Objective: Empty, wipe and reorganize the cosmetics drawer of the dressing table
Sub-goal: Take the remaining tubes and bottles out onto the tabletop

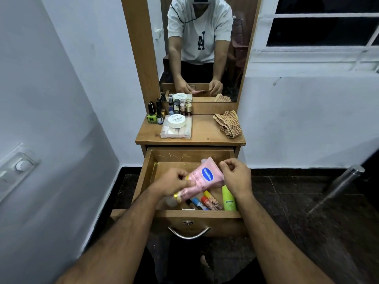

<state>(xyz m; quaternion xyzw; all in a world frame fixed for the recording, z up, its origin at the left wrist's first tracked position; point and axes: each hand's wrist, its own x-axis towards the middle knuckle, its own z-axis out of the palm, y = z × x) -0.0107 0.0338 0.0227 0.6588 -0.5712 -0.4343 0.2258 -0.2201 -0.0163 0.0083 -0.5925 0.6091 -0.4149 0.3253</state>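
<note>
open wooden drawer (189, 216), left hand (174, 182) grip grasping pink tube (202, 179), right hand (235, 177) clenched beside it

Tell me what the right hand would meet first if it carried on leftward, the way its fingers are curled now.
Most likely the pink lotion tube, which the left hand grips over the open drawer. The right hand sits just beside the tube's upper end; whether they already touch is unclear.

Pink tube (205, 179) with blue oval label, lime-green bottle (228, 198), brown-checked cloth (228, 123)
</note>
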